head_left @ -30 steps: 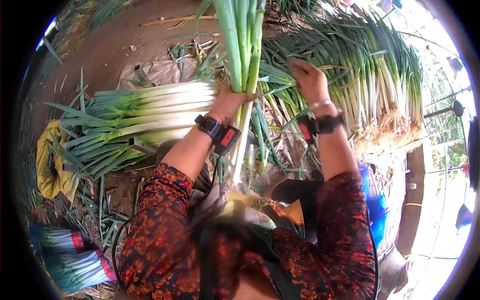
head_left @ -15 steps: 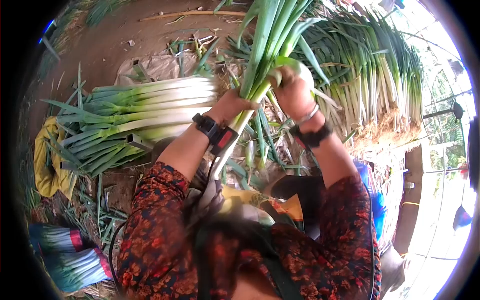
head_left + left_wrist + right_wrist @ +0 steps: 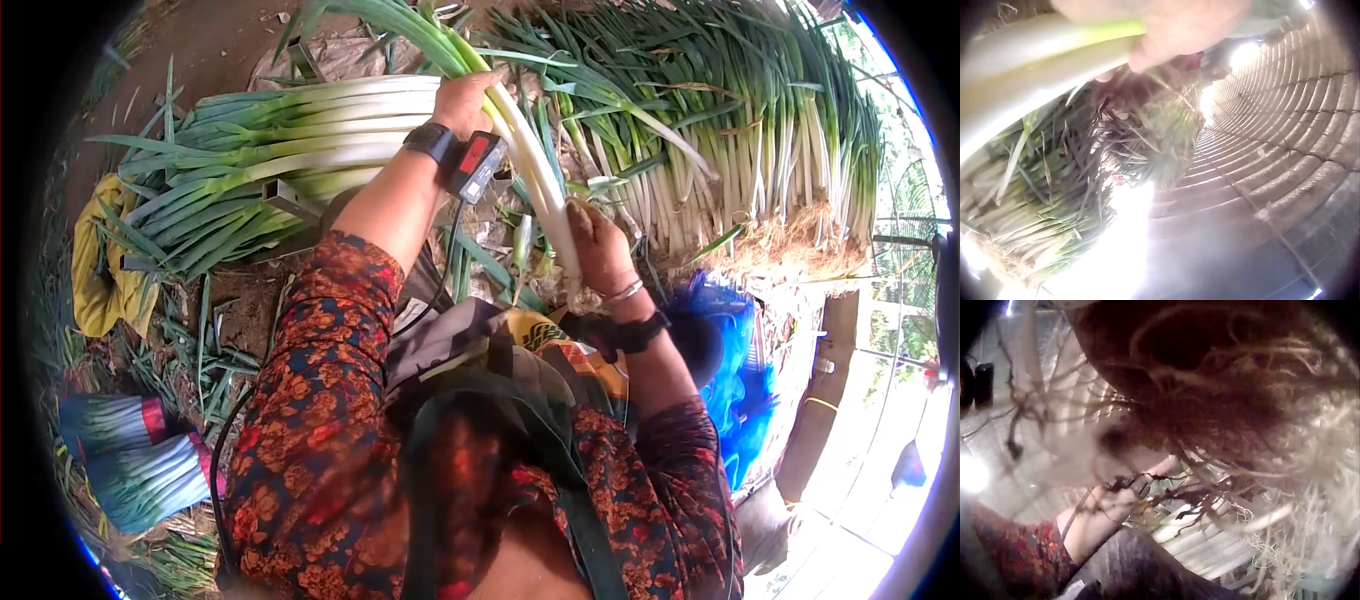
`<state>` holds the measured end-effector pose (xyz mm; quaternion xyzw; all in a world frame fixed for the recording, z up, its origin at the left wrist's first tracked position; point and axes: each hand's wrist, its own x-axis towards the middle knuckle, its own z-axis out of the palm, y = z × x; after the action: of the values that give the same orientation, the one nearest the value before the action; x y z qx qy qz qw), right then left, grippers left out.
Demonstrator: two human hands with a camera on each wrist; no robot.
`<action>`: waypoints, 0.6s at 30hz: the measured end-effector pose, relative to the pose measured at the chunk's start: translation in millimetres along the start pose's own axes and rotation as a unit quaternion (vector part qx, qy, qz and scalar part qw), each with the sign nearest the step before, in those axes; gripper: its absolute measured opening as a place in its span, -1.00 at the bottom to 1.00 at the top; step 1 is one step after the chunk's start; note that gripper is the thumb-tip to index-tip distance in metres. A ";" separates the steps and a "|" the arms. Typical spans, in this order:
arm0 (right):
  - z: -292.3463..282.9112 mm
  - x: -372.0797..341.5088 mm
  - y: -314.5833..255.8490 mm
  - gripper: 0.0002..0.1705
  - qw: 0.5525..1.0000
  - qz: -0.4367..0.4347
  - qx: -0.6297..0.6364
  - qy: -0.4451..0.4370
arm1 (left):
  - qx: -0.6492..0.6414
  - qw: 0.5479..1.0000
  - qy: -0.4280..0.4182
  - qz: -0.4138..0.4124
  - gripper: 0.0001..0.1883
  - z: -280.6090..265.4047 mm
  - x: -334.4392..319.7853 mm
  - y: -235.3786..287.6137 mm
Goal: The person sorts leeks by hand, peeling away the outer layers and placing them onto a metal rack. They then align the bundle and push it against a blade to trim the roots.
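Observation:
My left hand [image 3: 466, 104] grips a small bunch of long green onions [image 3: 540, 185] just above their white stems, fingers wrapped round. The green leaves lean up and left. The stems slant down to the right, toward my lap. My right hand [image 3: 600, 250] is at the lower white part, fingers curled in at the stem's edge; its fingertips are partly hidden. In the left wrist view, the left fingers [image 3: 1175, 31] wrap the pale stems. Blurred, thin roots [image 3: 1229, 419] fill much of the right wrist view, close to the camera.
A neat row of trimmed green onions [image 3: 330, 130] lies at left across metal bars [image 3: 290, 200]. Rooted green onions [image 3: 760, 140] form a big pile at right. Red-banded bundles [image 3: 150, 475], a yellow cloth [image 3: 100, 270] and blue plastic [image 3: 735, 370] lie around.
My right hand has come from the leaves down to the lower white stems. The held green onions now tilt the other way, leaves left and stems right. My left hand keeps its grip.

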<state>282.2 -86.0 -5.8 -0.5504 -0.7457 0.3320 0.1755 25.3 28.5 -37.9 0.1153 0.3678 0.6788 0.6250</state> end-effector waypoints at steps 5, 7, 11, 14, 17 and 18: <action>9.1 -15.3 -19.2 -0.48 0.998 -0.005 0.040 -0.042 | -0.011 0.999 0.012 -0.028 -0.74 -1.7 -15.6 9.7; 13.3 -9.4 0.6 -0.48 0.989 0.029 0.120 -0.080 | -0.015 0.999 -0.028 -0.035 -0.72 -3.5 -18.3 15.3; 0.3 -19.3 -21.3 -0.59 0.864 0.129 0.460 -0.161 | -0.020 0.992 -0.119 -0.034 -0.61 -0.5 -26.0 29.0; -4.6 -32.4 -37.8 -0.61 0.754 0.181 0.598 -0.201 | -0.031 0.985 -0.169 -0.036 -0.53 12.2 -46.9 38.3; 5.3 -36.7 -31.1 -0.59 0.732 0.204 0.625 -0.177 | -0.044 0.973 -0.224 -0.021 -0.52 13.4 -46.4 36.3; 7.2 -35.5 -22.2 -0.59 0.719 0.179 0.637 -0.213 | -0.054 0.966 -0.251 -0.031 -0.51 9.5 -43.8 35.6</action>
<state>273.9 -125.3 8.0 -0.3468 -0.2632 0.8622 0.2589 12.4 -7.1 5.0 0.2370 0.1654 0.6273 0.7232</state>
